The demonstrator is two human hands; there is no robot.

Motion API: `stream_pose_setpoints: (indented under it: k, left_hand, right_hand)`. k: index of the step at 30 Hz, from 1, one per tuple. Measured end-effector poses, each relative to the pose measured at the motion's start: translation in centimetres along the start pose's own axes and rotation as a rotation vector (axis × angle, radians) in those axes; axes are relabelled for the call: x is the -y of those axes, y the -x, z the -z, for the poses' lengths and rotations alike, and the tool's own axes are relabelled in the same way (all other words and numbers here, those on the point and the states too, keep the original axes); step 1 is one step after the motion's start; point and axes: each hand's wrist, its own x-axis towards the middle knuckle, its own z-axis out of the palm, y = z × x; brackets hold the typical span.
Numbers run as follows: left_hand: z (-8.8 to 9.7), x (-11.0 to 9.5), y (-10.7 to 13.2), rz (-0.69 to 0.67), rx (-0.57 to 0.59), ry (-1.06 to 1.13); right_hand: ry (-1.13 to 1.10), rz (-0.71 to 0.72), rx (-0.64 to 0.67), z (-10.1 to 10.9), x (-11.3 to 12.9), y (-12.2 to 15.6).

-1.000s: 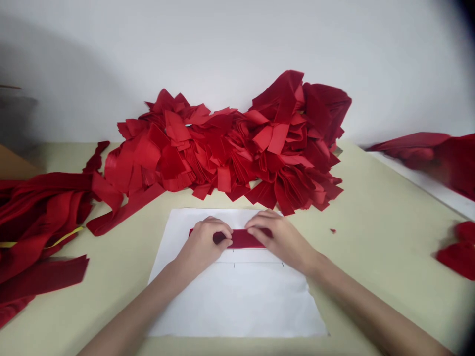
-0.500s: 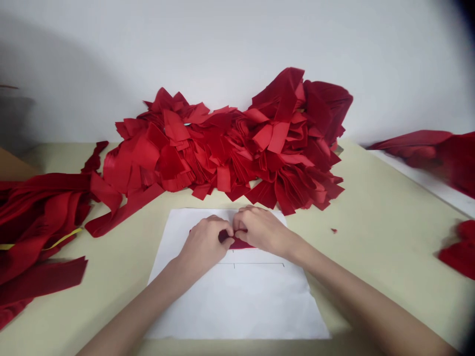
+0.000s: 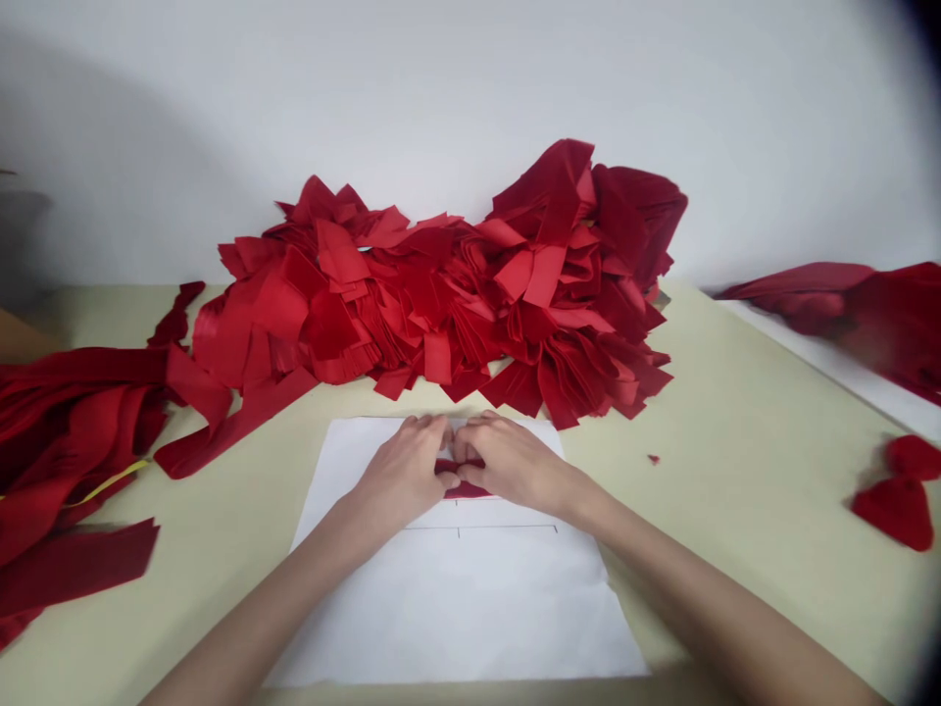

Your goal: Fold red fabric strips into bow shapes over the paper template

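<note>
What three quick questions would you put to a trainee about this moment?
1. True or false: the left hand and right hand both touch the red fabric strip on the white paper sheet.
2. Where is the large heap of red fabric pieces relative to the paper? A beyond it, B under it, C on top of it.
3. Fill in the colour: among the red cloth at the far left lies a thin ____ strip.

Key: 1 true; 2 A; 3 yellow.
</note>
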Motion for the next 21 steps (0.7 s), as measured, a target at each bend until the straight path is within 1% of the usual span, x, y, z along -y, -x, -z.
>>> stream_pose_setpoints:
  k: [5,13,16,19,21]
  left_hand:
    - [0.0,0.3,0.0,-0.011,0.036,0.025]
    - [-0.1,0.5,-0.1,0.015,0.047,0.057]
    - [-0.1,0.5,-0.1,0.026,0.059,0.077]
    - [0.0,0.4,0.0,0.03,0.062,0.095]
    - [0.0,0.4,0.0,0.022,0.057,0.105]
  right_hand:
    - [-0.026,0.02,-0.029,-0.2,0.0,0.1]
    - [-0.025,0.054,-0.085,-1.3,-0.3,0.3]
    - [-0.032,0.06,-0.106,-1.3,-0.4,0.4]
    - [-0.06,0.065,-0.082,-0.9,-0.7,0.5]
    - [-0.088,0.041,-0.049,-0.6,-1.0,0.6]
